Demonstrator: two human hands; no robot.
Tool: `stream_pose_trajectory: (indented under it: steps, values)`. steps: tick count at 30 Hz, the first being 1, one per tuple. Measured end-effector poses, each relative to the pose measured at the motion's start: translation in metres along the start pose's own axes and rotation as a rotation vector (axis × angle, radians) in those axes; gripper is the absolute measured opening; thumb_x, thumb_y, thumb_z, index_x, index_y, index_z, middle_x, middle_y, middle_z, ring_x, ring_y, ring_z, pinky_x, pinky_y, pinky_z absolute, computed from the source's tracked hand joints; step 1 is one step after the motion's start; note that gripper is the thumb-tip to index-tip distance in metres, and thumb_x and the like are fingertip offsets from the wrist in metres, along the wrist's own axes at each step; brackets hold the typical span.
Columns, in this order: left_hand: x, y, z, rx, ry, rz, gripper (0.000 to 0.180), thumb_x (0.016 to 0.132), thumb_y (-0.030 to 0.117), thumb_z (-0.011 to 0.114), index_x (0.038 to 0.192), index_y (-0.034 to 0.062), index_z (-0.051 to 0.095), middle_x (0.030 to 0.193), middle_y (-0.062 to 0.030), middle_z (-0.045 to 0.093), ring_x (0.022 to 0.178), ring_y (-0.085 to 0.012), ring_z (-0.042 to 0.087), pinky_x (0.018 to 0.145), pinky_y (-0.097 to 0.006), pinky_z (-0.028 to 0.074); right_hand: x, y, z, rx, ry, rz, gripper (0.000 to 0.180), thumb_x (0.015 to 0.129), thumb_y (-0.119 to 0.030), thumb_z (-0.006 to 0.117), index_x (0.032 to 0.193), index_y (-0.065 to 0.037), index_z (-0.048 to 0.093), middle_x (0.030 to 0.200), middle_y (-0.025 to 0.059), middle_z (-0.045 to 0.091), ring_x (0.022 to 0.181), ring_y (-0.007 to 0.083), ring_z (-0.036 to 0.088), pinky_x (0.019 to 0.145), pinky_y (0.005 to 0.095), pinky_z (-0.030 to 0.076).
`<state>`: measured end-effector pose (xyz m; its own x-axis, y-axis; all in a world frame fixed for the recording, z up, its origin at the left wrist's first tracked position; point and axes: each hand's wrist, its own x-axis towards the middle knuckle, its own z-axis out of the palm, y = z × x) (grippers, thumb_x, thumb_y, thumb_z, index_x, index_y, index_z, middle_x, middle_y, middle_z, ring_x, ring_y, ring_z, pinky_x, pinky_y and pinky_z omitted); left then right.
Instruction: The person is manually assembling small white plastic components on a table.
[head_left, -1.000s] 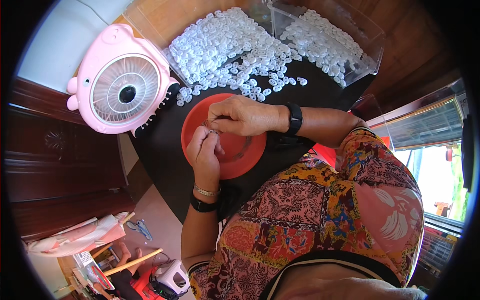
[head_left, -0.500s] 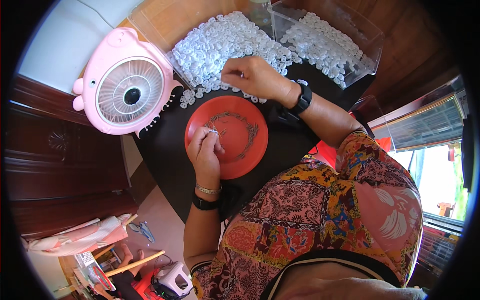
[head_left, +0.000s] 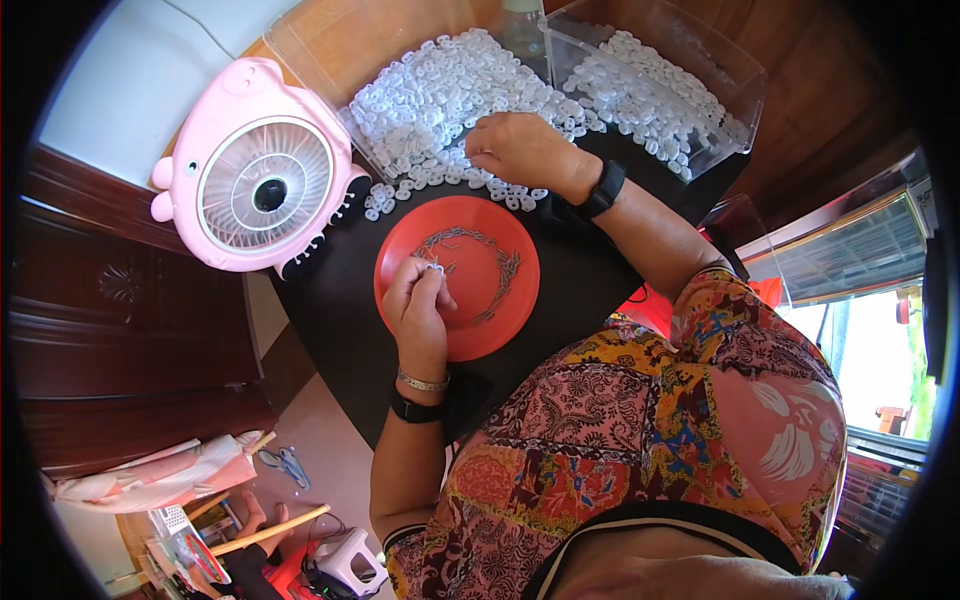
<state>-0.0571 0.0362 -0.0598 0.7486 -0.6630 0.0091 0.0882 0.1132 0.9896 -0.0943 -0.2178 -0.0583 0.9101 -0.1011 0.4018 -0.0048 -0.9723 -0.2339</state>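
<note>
My left hand [head_left: 420,305] is over the left part of a round red plate [head_left: 455,345], its thumb and fingers pinched on a small white plastic piece [head_left: 435,268]. Thin metal pins [head_left: 505,270] lie on the plate in a loose ring. Farther off, my right hand [head_left: 525,152] is at the near edge of a heap of white oval pieces with holes [head_left: 450,85]. Its fingers are bent together and point down at the pieces; whatever is between them is hidden.
The heap spills from a clear plastic bin [head_left: 310,40] onto the black table [head_left: 345,345]. A second clear bin [head_left: 735,75] with more white pieces stands at the far right. A pink animal-shaped fan [head_left: 180,240] stands left of the plate. Beyond the table's left edge, another person's legs [head_left: 265,525] show.
My right hand has shifted slightly to the right along the heap, and its fingers have tipped down toward the pieces. My left hand stays over the plate, still pinching the white piece.
</note>
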Motion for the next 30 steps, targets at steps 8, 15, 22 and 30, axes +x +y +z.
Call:
stream_pose_trajectory:
  steps: [8, 15, 22, 30]
  values:
    - [-0.001, -0.002, -0.001, 0.005, -0.021, 0.016, 0.017, 0.089, 0.005, 0.048, 0.072, 0.003, 0.049, 0.062, -0.0007, 0.047, 0.054, -0.0081, 0.043, 0.052, -0.023, 0.038, 0.001, 0.014, 0.028, -0.114, -0.028, 0.003, 0.012, 0.081, -0.018, 0.06, 0.089, -0.012, 0.067, 0.086, 0.008, 0.063, 0.087, 0.0293, 0.063, 0.076, 0.0407, 0.051]
    - [-0.001, 0.0, -0.001, 0.009, -0.021, 0.007, 0.017, 0.089, 0.005, 0.048, 0.072, 0.0029, 0.049, 0.062, -0.0008, 0.047, 0.055, -0.0081, 0.044, 0.053, -0.023, 0.038, 0.005, 0.013, 0.027, -0.112, -0.165, 0.076, 0.012, 0.081, -0.016, 0.056, 0.082, -0.011, 0.067, 0.083, 0.0092, 0.063, 0.087, 0.0299, 0.062, 0.075, 0.0414, 0.05]
    - [0.0, -0.001, -0.001, -0.008, -0.022, 0.006, 0.016, 0.089, 0.005, 0.048, 0.073, 0.0024, 0.05, 0.062, -0.0008, 0.047, 0.055, -0.0079, 0.044, 0.053, -0.023, 0.038, 0.0, 0.014, 0.024, 0.016, 0.005, 0.055, 0.013, 0.081, -0.017, 0.056, 0.081, -0.009, 0.066, 0.086, 0.0098, 0.065, 0.085, 0.0314, 0.064, 0.074, 0.0426, 0.051]
    - [0.0, -0.002, -0.001, -0.017, -0.009, 0.008, 0.015, 0.088, 0.004, 0.049, 0.073, 0.0025, 0.05, 0.062, -0.0006, 0.047, 0.055, -0.0077, 0.044, 0.052, -0.023, 0.038, -0.004, 0.001, 0.009, 0.153, -0.224, -0.15, 0.009, 0.074, -0.014, 0.066, 0.082, -0.008, 0.067, 0.086, 0.0084, 0.061, 0.09, 0.0287, 0.059, 0.078, 0.0388, 0.048]
